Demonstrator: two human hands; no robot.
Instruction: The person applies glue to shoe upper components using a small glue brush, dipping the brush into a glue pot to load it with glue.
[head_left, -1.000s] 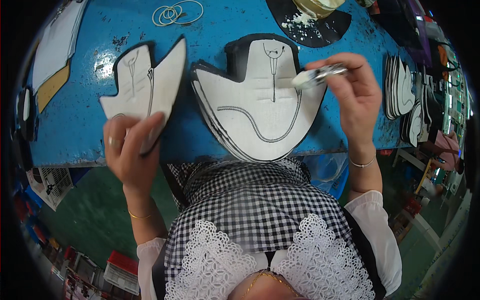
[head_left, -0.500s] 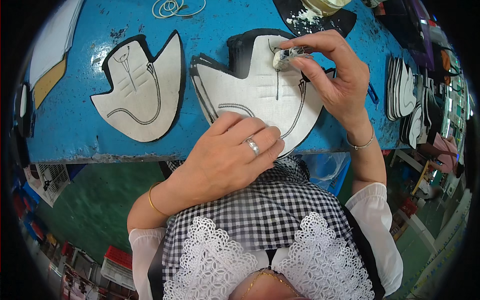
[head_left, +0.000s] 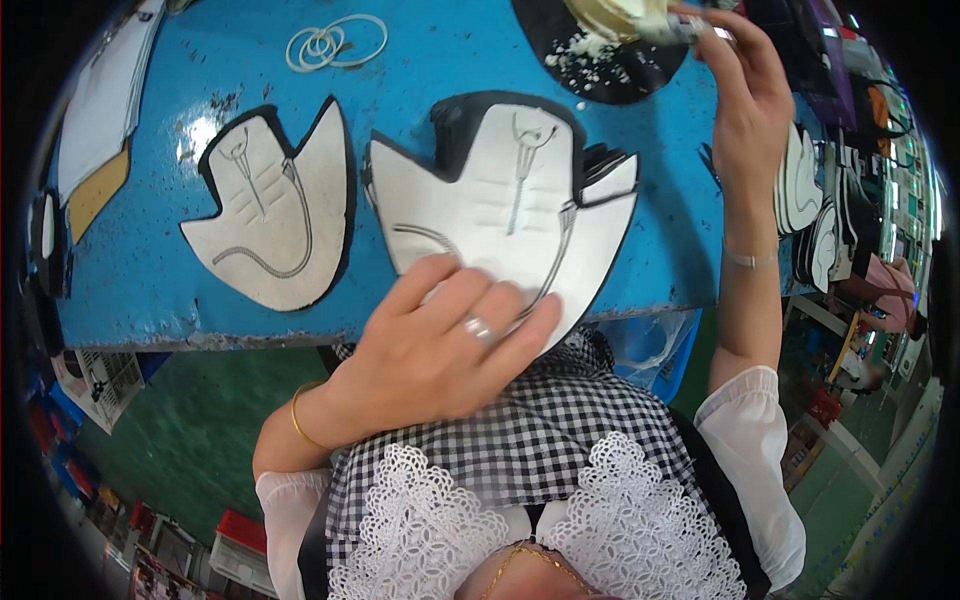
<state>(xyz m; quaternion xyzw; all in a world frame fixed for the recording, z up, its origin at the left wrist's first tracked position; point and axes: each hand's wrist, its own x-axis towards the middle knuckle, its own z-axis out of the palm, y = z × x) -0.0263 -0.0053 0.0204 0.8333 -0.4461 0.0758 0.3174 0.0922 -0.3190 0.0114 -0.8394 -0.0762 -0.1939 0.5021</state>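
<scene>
A stack of black-edged, white-faced shoe upper pieces (head_left: 500, 200) with curved stitched lines lies in front of me, its near tip over the table edge. My left hand (head_left: 450, 330) holds the top piece near that edge, bent fingers on its white face and the thumb hidden. At the upper right, my right hand (head_left: 750, 90) pinches a small brush-like applicator (head_left: 675, 30), blurred, with a pale end. That end meets the rim of a tub (head_left: 605, 15) of pale paste. The tub stands on a black sheet (head_left: 545, 45) strewn with white crumbs (head_left: 600, 60).
Another shoe upper piece (head_left: 265, 220) lies to the left on the blue table (head_left: 130, 270). Pale rings (head_left: 330, 45) lie at the back, papers (head_left: 105, 90) at the left edge. More white-faced pieces (head_left: 800, 190) are stacked at right. Below hangs a blue bin (head_left: 665, 350) with clear plastic.
My right hand has moved from the top of the white piece up and right to the paste tub, carrying the applicator. My left hand stays on the piece; the view has shifted slightly.
</scene>
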